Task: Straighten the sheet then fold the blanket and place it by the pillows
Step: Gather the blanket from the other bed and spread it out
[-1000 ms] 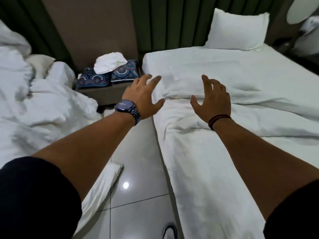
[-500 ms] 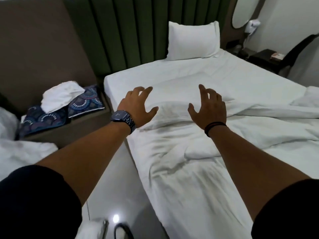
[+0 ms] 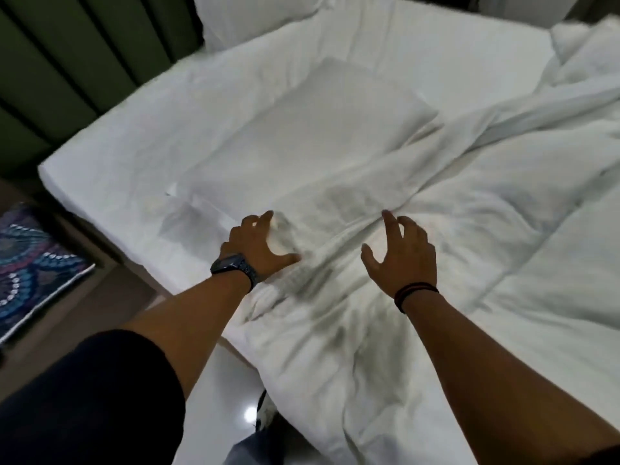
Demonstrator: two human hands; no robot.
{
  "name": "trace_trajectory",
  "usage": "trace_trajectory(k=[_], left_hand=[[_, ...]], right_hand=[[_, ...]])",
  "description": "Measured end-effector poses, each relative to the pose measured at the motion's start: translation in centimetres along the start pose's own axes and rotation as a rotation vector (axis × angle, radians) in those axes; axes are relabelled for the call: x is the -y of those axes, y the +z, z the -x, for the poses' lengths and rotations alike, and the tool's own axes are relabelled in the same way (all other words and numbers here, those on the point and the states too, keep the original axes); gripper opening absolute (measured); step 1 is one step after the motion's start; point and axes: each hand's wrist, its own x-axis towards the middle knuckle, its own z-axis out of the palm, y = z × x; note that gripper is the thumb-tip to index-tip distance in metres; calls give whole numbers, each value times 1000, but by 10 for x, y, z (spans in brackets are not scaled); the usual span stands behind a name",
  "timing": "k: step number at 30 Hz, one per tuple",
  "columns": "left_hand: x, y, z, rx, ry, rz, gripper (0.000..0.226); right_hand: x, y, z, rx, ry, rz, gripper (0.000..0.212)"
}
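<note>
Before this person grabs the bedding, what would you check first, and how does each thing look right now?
1. Both hands free: ok. The left hand and right hand are open with fingers spread, holding nothing.
2. Hands at the blanket: ok, both are at its rumpled edge; contact cannot be told because of blur.
3. Sheet straight: not ok, it shows creases near the left hand.
4. Blanket folded: not ok, it lies bunched across the bed.
5. Room by the pillow: ok, bare sheet lies in front of it.
6. A flat pillow-like shape mid-bed: cannot tell what it is.
</note>
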Motion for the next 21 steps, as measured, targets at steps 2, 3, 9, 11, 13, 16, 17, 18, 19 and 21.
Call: trace_trajectory(k=[2, 3, 9, 11, 13, 16, 17, 18, 19, 21], left_hand=[[12, 23, -8, 87, -42, -63, 131], [16, 34, -9, 96, -58, -74, 137], [13, 58, -8, -112, -9, 83, 63], [-7, 49, 0, -122, 89, 40, 32], [-40, 40, 15, -35, 151, 99, 26], [-115, 39, 52, 103, 160, 426, 29], [-141, 39, 63, 120, 161, 514, 32], [-169, 41, 78, 131, 168, 568, 35], [-195, 44, 92, 149, 175, 590, 38], [-243, 51, 123, 213, 197, 572, 44]], right_hand=[[-15, 29, 23, 141, 133, 60, 70], [-25, 41, 37, 233, 204, 91, 71], [-60, 55, 95, 491, 302, 39, 63], [-60, 40, 99, 441, 304, -92, 63], [-56, 17, 97, 427, 378, -367, 69], [-57, -32, 98, 574, 553, -925, 86], [-61, -45, 99, 641, 589, -1060, 83], [-68, -61, 103, 682, 622, -1190, 73], [-78, -77, 109, 695, 659, -1290, 64], [-108, -114, 123, 676, 683, -1363, 51]])
